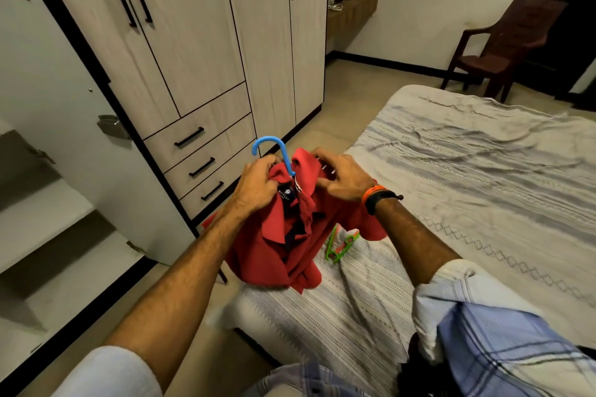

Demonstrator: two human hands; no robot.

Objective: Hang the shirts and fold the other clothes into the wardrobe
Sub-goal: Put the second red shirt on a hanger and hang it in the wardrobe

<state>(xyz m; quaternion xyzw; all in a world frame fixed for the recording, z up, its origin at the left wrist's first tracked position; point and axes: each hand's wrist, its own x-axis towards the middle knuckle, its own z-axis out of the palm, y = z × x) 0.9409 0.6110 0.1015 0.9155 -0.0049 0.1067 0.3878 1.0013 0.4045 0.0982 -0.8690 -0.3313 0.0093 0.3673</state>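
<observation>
Holding a red shirt (pixel 283 245) up by the collar over the near left corner of the bed (pixel 467 171), both hands work at its neck. Left hand (pixel 258 185) has fingers curled into the collar fabric just left of the blue hanger hook (pixel 274 151); right hand (pixel 343 176) pinches the collar/shoulder fabric on the right. Hook is smooth plastic, curved, sticking up btwn the two hands; rest of hanger is hidden inside the shirt. Shirt is soft woven cloth, crumpled, w/ a dark label at the neck, its lower part draping onto the bed edge.

Just right of the shirt, on the bed, lie green and orange plastic hangers (pixel 342 243), partly covered by the red fabric. Bedsheet is grey-white, striped, textured, wrinkled. Right wrist wears orange and black bands (pixel 377 196).

Left: wardrobe (pixel 200 42), pale wood-grain doors w/ black bar handles, three drawers (pixel 206 158) below; nearest door (pixel 64 106) stands open, showing bare shelves (pixel 42 219) at far left. Far right: dark brown plastic chair (pixel 503 45); wooden wall shelf (pixel 351 10) behind the wardrobe w/ small items too small to tell.
</observation>
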